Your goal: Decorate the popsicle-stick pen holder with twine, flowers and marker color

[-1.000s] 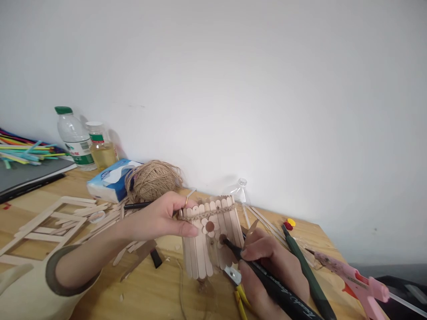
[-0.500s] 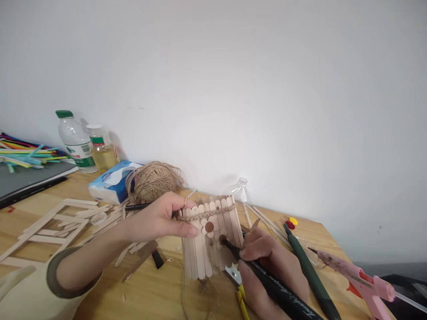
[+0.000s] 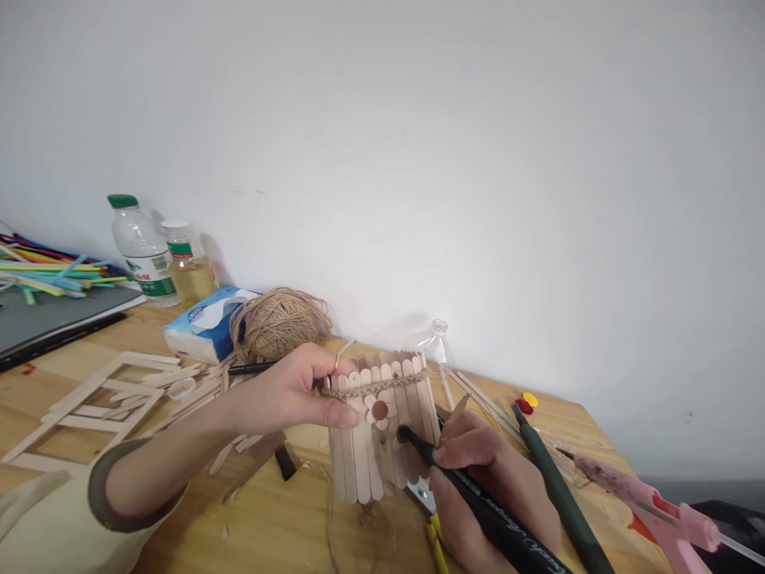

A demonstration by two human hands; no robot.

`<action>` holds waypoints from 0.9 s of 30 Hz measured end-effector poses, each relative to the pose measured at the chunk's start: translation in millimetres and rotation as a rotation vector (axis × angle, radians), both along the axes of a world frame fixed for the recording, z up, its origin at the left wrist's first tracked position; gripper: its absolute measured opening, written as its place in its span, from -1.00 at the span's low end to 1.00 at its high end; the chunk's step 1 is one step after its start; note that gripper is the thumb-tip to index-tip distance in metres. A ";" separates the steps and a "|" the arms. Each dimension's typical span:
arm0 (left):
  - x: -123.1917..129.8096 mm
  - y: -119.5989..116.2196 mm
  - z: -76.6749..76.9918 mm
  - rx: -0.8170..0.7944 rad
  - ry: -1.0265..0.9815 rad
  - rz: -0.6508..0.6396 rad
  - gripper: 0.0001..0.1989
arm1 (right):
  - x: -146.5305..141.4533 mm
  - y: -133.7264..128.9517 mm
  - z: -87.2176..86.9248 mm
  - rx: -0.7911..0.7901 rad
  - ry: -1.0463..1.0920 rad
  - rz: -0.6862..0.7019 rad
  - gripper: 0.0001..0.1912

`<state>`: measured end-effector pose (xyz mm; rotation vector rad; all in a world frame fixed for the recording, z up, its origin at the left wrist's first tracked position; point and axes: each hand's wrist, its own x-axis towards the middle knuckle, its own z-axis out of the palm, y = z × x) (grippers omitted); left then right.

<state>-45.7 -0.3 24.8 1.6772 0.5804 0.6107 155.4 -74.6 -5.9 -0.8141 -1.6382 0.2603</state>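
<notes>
Our black marker touches the craft-stick container.
Our left hand pinches its rim from ten o'clock; our right hand, at four o'clock, grips the black marker.

One head-worn camera looks forward and down across the nearby table toward the wall.

Pale craft-stick holder, slightly tilted, twine band near top, slanted black marker, tip at holder's front

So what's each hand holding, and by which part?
Left hand: the wooden-stick piece, by its upper left edge. Right hand: the black marker, by its barrel near the tip.
</notes>
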 end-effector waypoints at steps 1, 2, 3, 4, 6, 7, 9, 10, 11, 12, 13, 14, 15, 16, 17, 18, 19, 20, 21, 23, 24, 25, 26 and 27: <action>0.0 0.0 0.2 0.004 0.007 0.000 -0.83 | 0.0 -0.2 -0.5 -0.003 0.003 -0.008 -0.84; 0.1 0.0 0.3 0.009 0.013 0.000 -0.82 | 0.2 -0.4 -0.9 -0.007 0.005 -0.015 -0.85; 0.1 0.0 0.4 0.012 0.012 0.002 -0.82 | 0.5 -0.6 -1.2 -0.010 0.003 -0.018 -0.85; 0.1 0.0 0.5 0.011 0.011 0.002 -0.82 | 0.8 -0.9 -1.4 -0.012 0.000 -0.018 -0.85; 0.1 -0.1 0.5 0.005 0.008 0.001 -0.83 | 1.3 -1.5 -1.3 -0.016 -0.008 -0.016 -0.86; 0.0 -0.2 0.3 0.004 0.010 0.003 -0.83 | 1.3 -1.7 -1.1 -0.020 -0.009 -0.017 -0.86; -0.1 -0.4 0.0 0.008 0.014 0.007 -0.84 | 0.8 -1.9 -0.6 -0.023 -0.007 -0.025 -0.85; -0.1 -0.4 -0.2 0.014 0.016 0.008 -0.84 | 0.3 -1.9 -0.4 -0.021 -0.006 -0.028 -0.85; -0.1 -0.5 -0.4 0.018 0.016 0.010 -0.84 | -0.2 -1.7 -0.3 -0.019 -0.005 -0.028 -0.84; 0.0 -0.6 -0.5 0.019 0.017 0.012 -0.84 | -0.6 -1.5 -0.2 -0.012 -0.004 -0.024 -0.84; 0.2 -0.7 -0.4 0.017 0.018 0.015 -0.85 | -0.9 -1.3 -0.1 -0.005 -0.002 -0.019 -0.84; 0.4 -0.7 -0.3 0.012 0.019 0.017 -0.85 | -1.0 -1.2 -0.1 0.000 0.000 -0.014 -0.84; 0.7 -0.8 -0.1 0.008 0.018 0.021 -0.86 | -0.8 -1.1 -0.1 0.002 0.002 -0.010 -0.84; 1.0 -0.9 0.0 0.003 0.016 0.025 -0.86 | -0.5 -1.1 0.0 0.001 -0.001 -0.010 -0.84; 1.2 -1.1 0.1 -0.002 0.013 0.026 -0.86 | 0.0 -1.2 0.1 0.000 -0.007 -0.012 -0.85; 1.4 -1.3 0.1 -0.003 0.011 0.028 -0.86 | 0.5 -1.4 0.2 0.001 -0.019 -0.015 -0.84; 1.5 -1.6 0.0 -0.004 0.011 0.028 -0.86 | 1.1 -1.6 0.3 0.005 -0.035 -0.017 -0.84; 1.6 -1.8 -0.1 -0.007 0.014 0.028 -0.86 | 1.7 -1.8 0.4 0.013 -0.051 -0.016 -0.83; 1.5 -2.1 -0.3 -0.011 0.019 0.028 -0.86 | 2.2 -1.9 0.5 0.019 -0.063 -0.016 -0.83; 1.4 -2.5 -0.6 -0.013 0.019 0.027 -0.85 | 2.6 -1.9 0.4 0.017 -0.071 -0.020 -0.82; 1.3 -2.6 -0.6 -0.012 0.010 0.029 -0.86 | 2.5 -1.7 0.2 0.012 -0.068 -0.025 -0.82; 1.3 -2.7 -0.6 -0.009 -0.001 0.031 -0.87 | 2.2 -1.4 0.0 0.007 -0.065 -0.033 -0.82; 1.3 -2.7 -0.4 -0.005 -0.011 0.034 -0.87 | 1.7 -1.1 -0.1 0.008 -0.064 -0.041 -0.81; 1.3 -2.7 -0.2 -0.001 -0.016 0.036 -0.88 | 1.1 -0.9 -0.1 0.017 -0.067 -0.048 -0.81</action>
